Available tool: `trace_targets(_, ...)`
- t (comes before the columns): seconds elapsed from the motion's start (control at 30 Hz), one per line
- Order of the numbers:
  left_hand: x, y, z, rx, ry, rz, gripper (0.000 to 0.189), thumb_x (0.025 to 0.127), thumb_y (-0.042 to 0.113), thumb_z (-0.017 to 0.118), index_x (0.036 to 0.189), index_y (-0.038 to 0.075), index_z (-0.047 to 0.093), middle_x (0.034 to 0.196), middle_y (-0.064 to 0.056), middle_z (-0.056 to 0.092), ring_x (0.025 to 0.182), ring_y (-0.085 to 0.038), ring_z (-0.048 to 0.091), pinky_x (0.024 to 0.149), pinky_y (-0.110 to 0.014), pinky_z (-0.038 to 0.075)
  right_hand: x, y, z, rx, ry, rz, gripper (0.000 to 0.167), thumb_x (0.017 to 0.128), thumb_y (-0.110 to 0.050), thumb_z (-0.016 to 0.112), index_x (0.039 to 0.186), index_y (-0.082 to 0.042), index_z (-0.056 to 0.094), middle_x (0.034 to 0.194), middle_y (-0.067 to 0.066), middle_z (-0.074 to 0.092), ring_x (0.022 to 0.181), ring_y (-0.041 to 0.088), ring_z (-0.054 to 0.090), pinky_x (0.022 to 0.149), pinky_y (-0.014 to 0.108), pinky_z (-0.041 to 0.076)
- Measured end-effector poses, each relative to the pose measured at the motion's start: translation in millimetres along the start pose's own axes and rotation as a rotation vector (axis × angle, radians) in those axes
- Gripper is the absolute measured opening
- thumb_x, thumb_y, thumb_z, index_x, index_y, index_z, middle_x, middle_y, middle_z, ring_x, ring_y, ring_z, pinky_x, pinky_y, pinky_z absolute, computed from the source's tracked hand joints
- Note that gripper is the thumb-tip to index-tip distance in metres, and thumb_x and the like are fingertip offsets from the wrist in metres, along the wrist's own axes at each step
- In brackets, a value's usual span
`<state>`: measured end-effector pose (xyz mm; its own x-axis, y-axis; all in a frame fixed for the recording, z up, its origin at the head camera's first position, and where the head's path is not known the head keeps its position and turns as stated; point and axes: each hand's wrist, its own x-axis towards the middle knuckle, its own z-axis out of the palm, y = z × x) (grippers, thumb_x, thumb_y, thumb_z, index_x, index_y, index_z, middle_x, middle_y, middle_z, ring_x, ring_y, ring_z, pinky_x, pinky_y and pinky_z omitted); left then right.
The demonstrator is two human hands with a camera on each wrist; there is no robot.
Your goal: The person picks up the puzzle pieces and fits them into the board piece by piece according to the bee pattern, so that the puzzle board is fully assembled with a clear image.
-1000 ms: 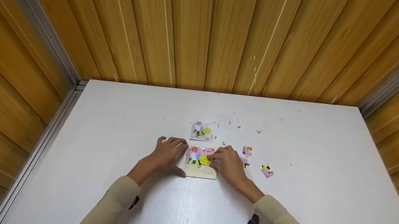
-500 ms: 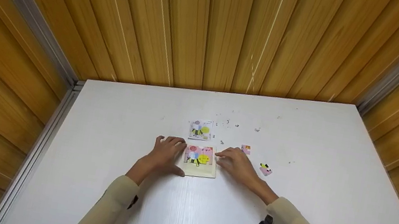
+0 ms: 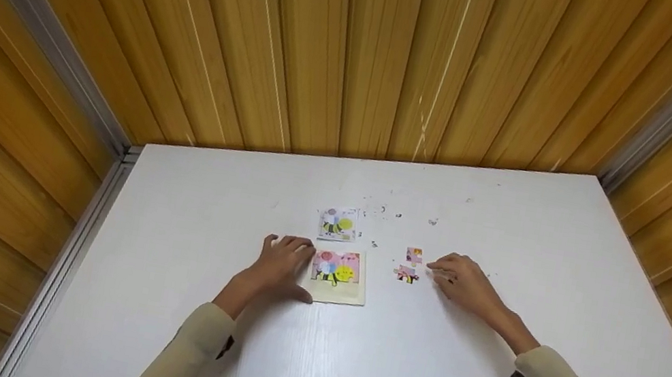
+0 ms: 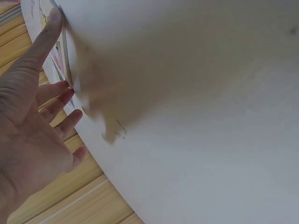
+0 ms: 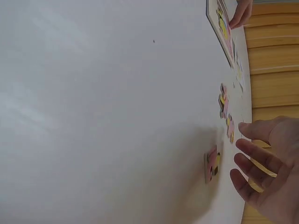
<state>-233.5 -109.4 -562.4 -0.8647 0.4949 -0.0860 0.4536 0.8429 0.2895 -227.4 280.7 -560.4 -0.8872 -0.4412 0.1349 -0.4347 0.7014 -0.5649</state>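
A square puzzle board (image 3: 337, 294) lies on the table, with joined bee-picture pieces (image 3: 336, 267) across its upper part and bare pale wood below. My left hand (image 3: 280, 268) rests against the board's left edge; in the left wrist view its thumb (image 4: 42, 42) and nearest fingertips touch that edge. To the right, my right hand (image 3: 467, 286) hovers with loosely bent, parted fingers, holding nothing. Beneath it, in the right wrist view, lies a pink, yellow and black puzzle piece (image 5: 211, 163), which the hand covers in the head view. Two more pieces, one upper (image 3: 414, 255) and one lower (image 3: 407, 275), lie between hand and board.
A picture card (image 3: 338, 223) showing the same bee lies just behind the board. Small dark marks (image 3: 399, 215) dot the white table (image 3: 224, 196) toward the back. Wood-patterned walls (image 3: 374, 50) rise behind the table and at both sides.
My right hand has left the joined pieces and moved right, over the separate piece on the far right. Two loose pieces it partly covered now show fully. The left hand stays at the board.
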Motion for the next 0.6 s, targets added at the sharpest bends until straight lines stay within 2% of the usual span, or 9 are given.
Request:
trace_targets(0.17, -1.6, -0.6, 1.7, -0.01, 0.025, 0.025, 0.097, 0.068, 0.055, 0.091, 0.143, 0.006, 0.054, 0.149, -0.012, 0.053, 0.14, -0.036, 0.046, 0.114, -0.068, 0.029, -11.3, 12.8, -7.5, -0.052, -0.122, -0.099, 0.036, 0.086, 0.008, 0.069, 0.122, 0.005, 0.071, 0.124, 0.026, 0.065, 0.115, 0.047, 0.057, 0.095, 0.058, 0.046)
trace_targets(0.33, -1.6, -0.5, 2.4, -0.004, 0.061, 0.053, 0.095, 0.066, 0.054, 0.092, 0.139, 0.005, 0.057, 0.145, -0.014, 0.056, 0.136, -0.037, 0.049, 0.11, -0.07, 0.032, -17.0, 17.8, -11.0, -0.096, -0.106, -0.159, 0.033, 0.087, 0.007, 0.069, 0.119, 0.003, 0.073, 0.12, 0.022, 0.065, 0.109, 0.042, 0.057, 0.09, 0.052, 0.046)
trace_targets(0.6, -0.3, -1.8, 1.2, 0.003, 0.038, 0.036, 0.097, 0.067, 0.056, 0.091, 0.142, 0.005, 0.055, 0.147, -0.013, 0.054, 0.138, -0.036, 0.047, 0.111, -0.068, 0.032, -19.7, 21.5, -18.7, -0.085, -0.166, -0.066, 0.041, 0.085, 0.006, 0.073, 0.126, 0.005, 0.069, 0.118, 0.02, 0.062, 0.108, 0.038, 0.053, 0.089, 0.046, 0.045)
